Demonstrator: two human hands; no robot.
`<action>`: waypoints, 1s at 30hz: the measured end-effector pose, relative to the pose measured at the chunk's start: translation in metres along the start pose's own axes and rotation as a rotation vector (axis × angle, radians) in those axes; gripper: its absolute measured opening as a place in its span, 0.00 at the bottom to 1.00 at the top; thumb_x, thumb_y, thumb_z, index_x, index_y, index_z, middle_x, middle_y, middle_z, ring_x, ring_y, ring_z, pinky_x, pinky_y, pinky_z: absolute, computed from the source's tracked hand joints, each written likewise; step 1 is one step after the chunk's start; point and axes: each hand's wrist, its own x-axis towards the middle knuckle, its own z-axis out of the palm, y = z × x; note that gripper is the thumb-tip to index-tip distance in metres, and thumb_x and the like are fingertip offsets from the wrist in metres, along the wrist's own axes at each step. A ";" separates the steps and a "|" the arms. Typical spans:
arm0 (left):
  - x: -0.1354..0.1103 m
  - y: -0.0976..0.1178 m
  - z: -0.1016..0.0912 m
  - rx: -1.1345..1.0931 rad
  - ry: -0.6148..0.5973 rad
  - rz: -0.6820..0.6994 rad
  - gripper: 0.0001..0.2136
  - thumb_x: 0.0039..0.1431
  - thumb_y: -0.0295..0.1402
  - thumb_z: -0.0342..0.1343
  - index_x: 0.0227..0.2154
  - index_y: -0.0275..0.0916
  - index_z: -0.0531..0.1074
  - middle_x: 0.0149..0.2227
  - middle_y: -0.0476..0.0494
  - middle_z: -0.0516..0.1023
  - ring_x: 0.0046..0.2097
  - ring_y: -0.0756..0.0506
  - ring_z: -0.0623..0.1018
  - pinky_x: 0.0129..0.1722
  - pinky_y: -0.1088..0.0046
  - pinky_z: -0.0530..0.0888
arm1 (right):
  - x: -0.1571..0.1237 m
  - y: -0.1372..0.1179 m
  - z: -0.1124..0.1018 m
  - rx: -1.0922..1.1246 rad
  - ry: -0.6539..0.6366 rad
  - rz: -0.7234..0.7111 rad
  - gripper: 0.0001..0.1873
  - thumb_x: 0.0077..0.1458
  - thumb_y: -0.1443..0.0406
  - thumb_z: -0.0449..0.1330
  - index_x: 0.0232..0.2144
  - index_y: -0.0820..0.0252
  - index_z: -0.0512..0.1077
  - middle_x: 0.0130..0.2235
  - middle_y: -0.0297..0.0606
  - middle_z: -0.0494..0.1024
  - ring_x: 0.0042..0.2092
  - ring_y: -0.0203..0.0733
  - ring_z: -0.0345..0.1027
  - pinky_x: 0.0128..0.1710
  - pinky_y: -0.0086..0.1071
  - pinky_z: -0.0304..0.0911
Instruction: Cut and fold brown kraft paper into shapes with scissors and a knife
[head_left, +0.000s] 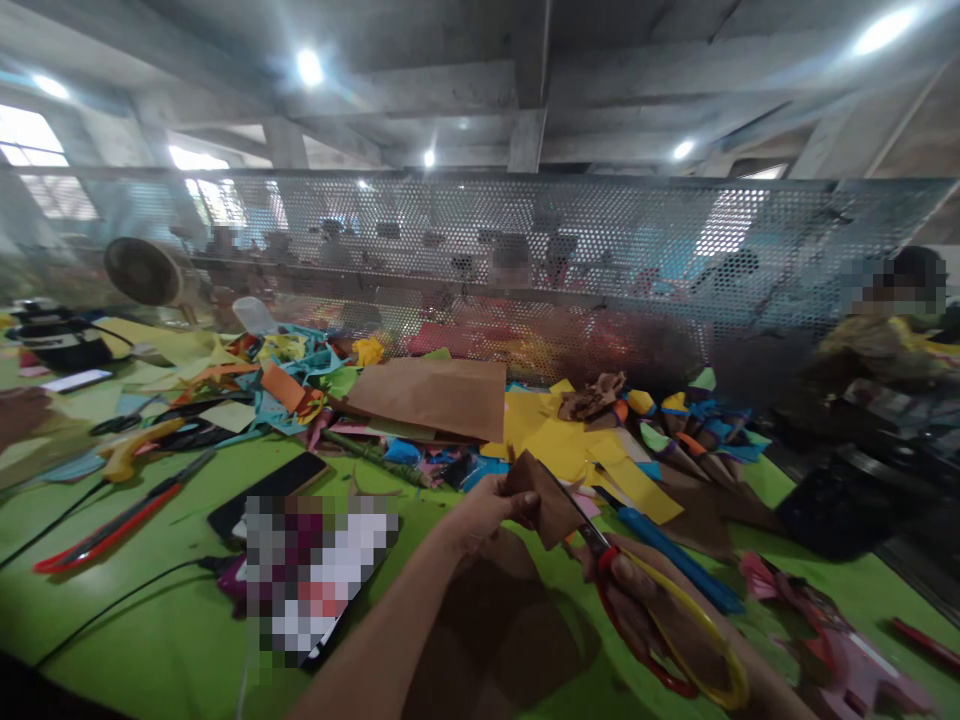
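My left hand (487,510) pinches a small piece of brown paper (546,505) above the green tabletop. In my right hand (637,590) is a pair of scissors (679,640) with red and yellow handles, its blades reaching up to the paper's right edge. Whether the blades are cutting through the paper I cannot tell. Under my forearms lies a larger brown sheet (487,620), partly hidden by my left arm. Just beyond my right hand rests a blue-handled cutter (675,550).
Coloured paper scraps (300,370), a brown sheet (450,390) and yellow paper (540,435) cover the back. At left are a yellow glue gun (142,445), red-handled cutter (127,525) and phone (266,490). A perforated metal screen (450,260) stands behind; a person (885,340) sits at right.
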 end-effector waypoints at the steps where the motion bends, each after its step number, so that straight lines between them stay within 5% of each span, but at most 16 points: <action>1: 0.000 0.000 0.000 -0.002 0.000 0.000 0.24 0.34 0.49 0.71 0.27 0.31 0.78 0.24 0.42 0.78 0.27 0.47 0.75 0.33 0.70 0.72 | 0.000 0.000 0.001 0.001 -0.007 0.004 0.23 0.55 0.43 0.57 0.33 0.57 0.68 0.15 0.21 0.52 0.15 0.26 0.39 0.14 0.23 0.40; 9: -0.006 0.002 0.009 0.035 0.006 -0.081 0.20 0.34 0.47 0.72 0.24 0.34 0.79 0.25 0.44 0.78 0.27 0.46 0.75 0.33 0.70 0.71 | 0.000 0.003 -0.004 -0.143 0.007 -0.079 0.26 0.56 0.41 0.52 0.34 0.57 0.67 0.18 0.25 0.59 0.18 0.30 0.49 0.17 0.24 0.52; 20: -0.003 -0.006 0.004 0.185 -0.009 -0.114 0.21 0.40 0.48 0.68 0.29 0.34 0.79 0.26 0.43 0.79 0.28 0.46 0.74 0.27 0.75 0.64 | 0.002 0.002 -0.003 -0.121 0.027 -0.081 0.25 0.57 0.44 0.54 0.32 0.60 0.67 0.15 0.21 0.55 0.15 0.27 0.42 0.14 0.23 0.41; 30: -0.003 -0.006 0.004 0.166 -0.032 -0.062 0.18 0.42 0.47 0.68 0.27 0.34 0.79 0.24 0.44 0.78 0.28 0.46 0.74 0.31 0.72 0.68 | 0.005 0.002 -0.003 -0.192 0.038 -0.067 0.27 0.56 0.40 0.52 0.31 0.59 0.67 0.15 0.22 0.57 0.14 0.28 0.46 0.14 0.24 0.44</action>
